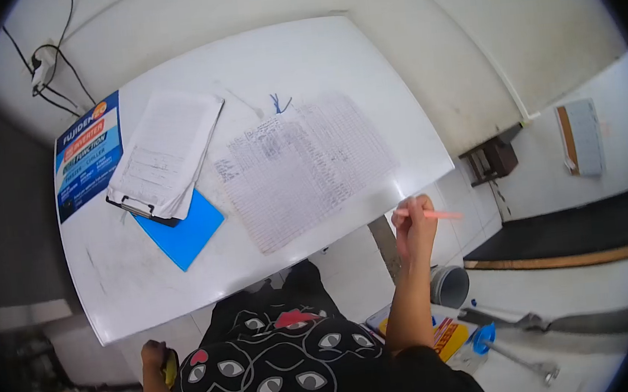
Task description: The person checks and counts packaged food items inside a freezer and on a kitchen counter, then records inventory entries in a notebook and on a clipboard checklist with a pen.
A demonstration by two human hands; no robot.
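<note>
Two hands in view, both off the surface (361,54). Right hand (412,225): fingers closed in a pinch on a pink pen (444,215), held just past the near edge, clear of the paper. Left hand (154,354): low beside the shirt (280,359), fingers look curled; a yellow-and-dark thing (170,368) is right against it, can't tell if it's gripped. Big ruled sheet (290,183) lies flat, mid-surface, in front of the person, blue ties (280,104) at its far edge. Progress on it, as a judgement: partly filled. Handwriting is dense toward the top and in a band down the middle; lower left and right rows look fainter, can't confirm blank. Pen isn't touching it. Left of it: clipboard (130,206) with loose papers (167,138), overlapping a blue folder (191,240). Top paper has print and rows, too small to read. Label (89,157) at the left end: "FUJIDEN" plus letters in an orange spot, probably "ZO"; below, "INVERTER", "FUNCTION", "CHILLER". Red-and-yellow packaging (450,337) on the right by the arm has lettering, not legible. Sheet entries: not legible either.
</note>
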